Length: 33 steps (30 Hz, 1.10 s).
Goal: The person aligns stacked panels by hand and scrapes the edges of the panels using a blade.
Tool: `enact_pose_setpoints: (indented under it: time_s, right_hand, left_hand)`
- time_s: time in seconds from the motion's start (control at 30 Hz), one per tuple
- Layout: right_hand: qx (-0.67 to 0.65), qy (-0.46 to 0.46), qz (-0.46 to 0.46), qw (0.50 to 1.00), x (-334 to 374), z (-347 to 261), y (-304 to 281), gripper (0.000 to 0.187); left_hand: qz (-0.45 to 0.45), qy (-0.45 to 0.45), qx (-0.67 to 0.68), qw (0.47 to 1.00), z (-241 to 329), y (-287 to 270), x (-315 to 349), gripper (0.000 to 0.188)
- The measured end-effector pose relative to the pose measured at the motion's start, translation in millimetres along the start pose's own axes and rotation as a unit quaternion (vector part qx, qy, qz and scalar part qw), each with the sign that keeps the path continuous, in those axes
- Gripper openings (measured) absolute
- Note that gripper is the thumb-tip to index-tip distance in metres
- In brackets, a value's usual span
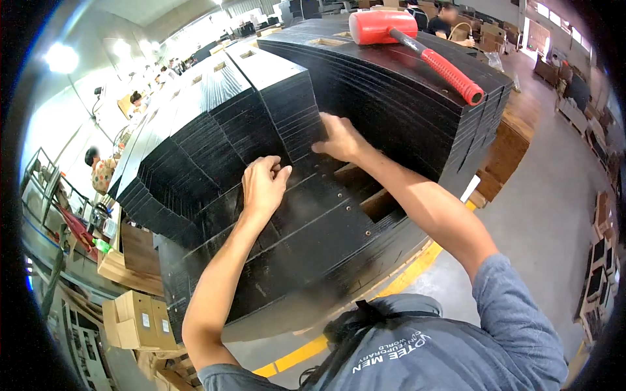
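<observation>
Atop low front stack of black panels (306,228): your left hand (263,186), fingers curled, gripping panel edge. Your right hand (340,139) pressed against taller panel stack (391,85), grip unclear. Red rubber mallet (417,45) lies on tall stack, well apart.

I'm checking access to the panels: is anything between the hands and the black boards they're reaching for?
Nothing visible. The left hand already rests on the lower black panels, and the right hand touches the edge of the taller stack. The red mallet lies apart on top.
</observation>
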State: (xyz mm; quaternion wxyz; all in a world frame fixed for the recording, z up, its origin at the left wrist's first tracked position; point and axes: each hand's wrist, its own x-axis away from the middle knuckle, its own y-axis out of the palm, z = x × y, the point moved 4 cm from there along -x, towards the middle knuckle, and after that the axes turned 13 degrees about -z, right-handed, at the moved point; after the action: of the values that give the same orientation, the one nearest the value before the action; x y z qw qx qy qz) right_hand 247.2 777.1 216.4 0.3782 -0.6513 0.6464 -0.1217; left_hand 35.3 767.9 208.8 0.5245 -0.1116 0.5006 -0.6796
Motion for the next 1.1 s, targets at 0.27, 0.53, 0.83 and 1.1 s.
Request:
enact_pose_setpoints:
  time_s: [0.27,0.53,0.83,1.1]
  right_hand:
    - [0.014,-0.075,-0.041,0.996,-11.9,8.0,7.2,0.053]
    - [0.057,-0.133,0.005,0.99,-21.5,18.2,11.5,0.05]
    - [0.081,-0.126,0.038,0.988,-33.3,52.8,24.8,0.049]
    - [0.101,-0.115,0.061,0.986,-9.7,75.8,-9.6,0.038]
  left_hand:
    - [0.017,0.127,-0.1,0.987,-16.3,3.8,-18.6,0.025]
    - [0.022,0.173,-0.067,0.982,-33.8,21.9,-31.3,0.012]
    - [0.038,0.205,-0.135,0.969,-40.8,44.8,-47.4,0.014]
    - [0.057,0.213,-0.18,0.959,13.8,65.8,-32.8,0.019]
